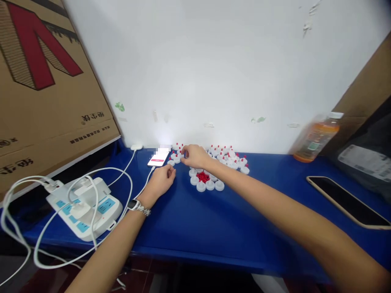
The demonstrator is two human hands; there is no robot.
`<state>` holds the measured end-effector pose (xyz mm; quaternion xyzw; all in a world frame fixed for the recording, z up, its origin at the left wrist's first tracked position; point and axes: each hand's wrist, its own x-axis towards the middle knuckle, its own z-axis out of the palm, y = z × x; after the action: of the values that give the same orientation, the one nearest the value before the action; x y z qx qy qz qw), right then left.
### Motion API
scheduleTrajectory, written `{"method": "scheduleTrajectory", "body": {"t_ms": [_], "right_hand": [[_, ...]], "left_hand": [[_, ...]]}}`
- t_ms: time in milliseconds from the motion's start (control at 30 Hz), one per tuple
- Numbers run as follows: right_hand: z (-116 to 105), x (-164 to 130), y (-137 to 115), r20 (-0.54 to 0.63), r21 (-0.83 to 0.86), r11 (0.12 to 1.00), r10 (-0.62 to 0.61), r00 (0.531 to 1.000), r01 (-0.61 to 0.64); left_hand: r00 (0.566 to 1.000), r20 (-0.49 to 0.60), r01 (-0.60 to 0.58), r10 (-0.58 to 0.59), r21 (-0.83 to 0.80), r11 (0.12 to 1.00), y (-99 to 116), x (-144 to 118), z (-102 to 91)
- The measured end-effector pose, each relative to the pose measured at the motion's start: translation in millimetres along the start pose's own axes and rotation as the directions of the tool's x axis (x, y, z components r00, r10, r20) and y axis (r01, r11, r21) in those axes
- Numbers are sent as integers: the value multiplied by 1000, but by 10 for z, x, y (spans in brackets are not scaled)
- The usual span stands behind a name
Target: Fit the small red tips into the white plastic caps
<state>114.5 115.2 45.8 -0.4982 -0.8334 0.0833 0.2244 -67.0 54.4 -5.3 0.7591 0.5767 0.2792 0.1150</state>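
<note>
A large cardboard box [45,93] with a red mark leans at the far left, above a blue worktop [214,228] set against a white wall [214,61]. On the worktop's left end lies a white power strip [87,207] with blue sockets, plugs and looping white cables [18,228]. Beyond it a lit phone [159,158] lies flat near the wall, on a white cable. The left hand [161,182], with a watch [137,206] on its wrist, rests on the worktop just right of that phone, fingers curled loosely together; I cannot tell whether its grip holds anything. Just beyond it, the right hand [194,156] reaches across, fingertips pinched together at a small white cap with a red tip [180,154] in a little cluster by the phone. Below this hand, a ring of white caps [207,184] surrounds a pile of small red pieces [203,176]. To the right, more red-tipped caps [230,156] stand crowded near the wall. Further right, an orange drink bottle [317,138] stands at the wall, and a dark phone [346,201] lies flat near the worktop's right end.
</note>
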Motion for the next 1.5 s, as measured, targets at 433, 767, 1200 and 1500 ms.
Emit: {"method": "scheduleTrajectory", "body": {"t_ms": [433,767,1200,1500], "right_hand": [[252,155,30,-81,29,995,96,992,-94],[-142,-1012,233,-275,444,895,95,957,39],[-296,-1037,619,-453,264,964,102,886,24],[-277,-569,455,-228,359,933,115,967,-27]], "left_hand": [[999,-27,-24,22,-72,997,23,15,27],[850,15,-524,527,127,842,766,262,151],[913,-60,-409,404,-132,903,629,363,222],[920,90,-376,382,-75,923,375,92,91]]}}
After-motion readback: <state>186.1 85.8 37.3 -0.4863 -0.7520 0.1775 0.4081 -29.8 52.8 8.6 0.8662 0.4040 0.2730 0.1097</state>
